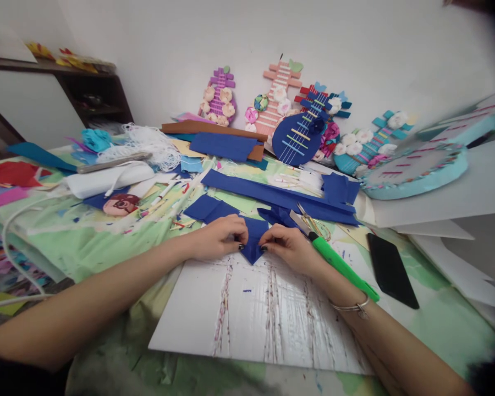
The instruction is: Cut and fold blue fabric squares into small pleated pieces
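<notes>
A small folded piece of dark blue paper [253,242] lies at the far edge of a scratched white board [256,316]. My left hand [220,236] pinches its left side with fingers curled. My right hand [286,245] pinches its right side the same way. A bracelet sits on my right wrist. More blue paper sheets [208,208] and a long blue strip [272,193] lie just behind my hands.
A green-handled utility knife [338,261] and scissors [309,220] lie right of my right hand, a black phone [391,269] further right. Paper guitar crafts [299,135] lean on the back wall. A round light-blue craft [416,170], white string and scraps clutter the table.
</notes>
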Action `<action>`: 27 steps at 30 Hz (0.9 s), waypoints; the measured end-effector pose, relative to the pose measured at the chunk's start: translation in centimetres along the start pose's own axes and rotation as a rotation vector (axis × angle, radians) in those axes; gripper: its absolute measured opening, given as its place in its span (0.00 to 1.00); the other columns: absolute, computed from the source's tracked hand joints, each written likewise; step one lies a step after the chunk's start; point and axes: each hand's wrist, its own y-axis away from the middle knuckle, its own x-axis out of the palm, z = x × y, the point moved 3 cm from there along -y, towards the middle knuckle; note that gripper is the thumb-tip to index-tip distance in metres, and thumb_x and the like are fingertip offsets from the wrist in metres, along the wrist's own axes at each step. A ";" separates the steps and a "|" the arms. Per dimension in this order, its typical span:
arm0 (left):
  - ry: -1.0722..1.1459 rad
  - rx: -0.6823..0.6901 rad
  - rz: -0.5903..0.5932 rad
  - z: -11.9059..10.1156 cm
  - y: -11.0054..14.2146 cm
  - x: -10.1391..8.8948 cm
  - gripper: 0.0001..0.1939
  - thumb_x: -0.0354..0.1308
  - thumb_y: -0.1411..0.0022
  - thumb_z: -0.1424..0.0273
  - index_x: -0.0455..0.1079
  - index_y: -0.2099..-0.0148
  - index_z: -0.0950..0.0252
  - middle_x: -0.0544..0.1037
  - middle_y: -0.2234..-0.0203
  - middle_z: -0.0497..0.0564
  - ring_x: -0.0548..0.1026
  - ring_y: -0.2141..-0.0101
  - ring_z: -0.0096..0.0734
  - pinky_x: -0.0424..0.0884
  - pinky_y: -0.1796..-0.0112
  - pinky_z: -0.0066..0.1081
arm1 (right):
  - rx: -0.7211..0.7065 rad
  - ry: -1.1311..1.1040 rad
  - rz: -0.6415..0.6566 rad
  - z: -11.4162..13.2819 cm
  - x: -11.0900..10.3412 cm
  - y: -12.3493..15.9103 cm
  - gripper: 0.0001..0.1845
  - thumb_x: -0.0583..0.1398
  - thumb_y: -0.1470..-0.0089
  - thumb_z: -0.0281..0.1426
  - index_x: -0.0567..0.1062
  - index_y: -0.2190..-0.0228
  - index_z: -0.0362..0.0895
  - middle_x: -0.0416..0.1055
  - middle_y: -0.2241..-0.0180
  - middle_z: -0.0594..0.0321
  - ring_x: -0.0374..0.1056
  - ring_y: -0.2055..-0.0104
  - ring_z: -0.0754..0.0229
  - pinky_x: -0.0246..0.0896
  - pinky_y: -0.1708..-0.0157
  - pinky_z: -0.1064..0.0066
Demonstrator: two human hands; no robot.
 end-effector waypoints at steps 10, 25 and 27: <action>-0.036 -0.026 -0.028 0.0 -0.4 0.6 0.04 0.51 0.46 0.77 0.65 0.70 0.66 0.69 0.71 0.48 0.66 0.66 0.31 0.61 0.61 0.32 | 0.035 0.078 0.011 0.6 0.4 0.0 0.07 0.62 0.51 0.20 0.78 0.72 0.43 0.73 0.73 0.63 0.65 0.67 0.62 0.59 0.65 0.70; -0.021 -0.046 -0.056 0.1 -0.6 0.6 0.03 0.54 0.47 0.76 0.68 0.71 0.65 0.73 0.72 0.48 0.68 0.68 0.29 0.62 0.63 0.30 | 0.066 0.102 0.000 0.6 0.4 -0.1 0.08 0.63 0.55 0.20 0.78 0.72 0.44 0.73 0.74 0.64 0.65 0.67 0.62 0.59 0.65 0.70; -0.022 -0.045 -0.057 0.2 -0.6 0.6 0.03 0.54 0.47 0.76 0.68 0.70 0.65 0.73 0.72 0.48 0.68 0.68 0.29 0.62 0.63 0.30 | 0.066 0.092 -0.003 0.5 0.5 0.0 0.08 0.63 0.54 0.20 0.78 0.72 0.44 0.73 0.74 0.64 0.65 0.67 0.62 0.59 0.65 0.70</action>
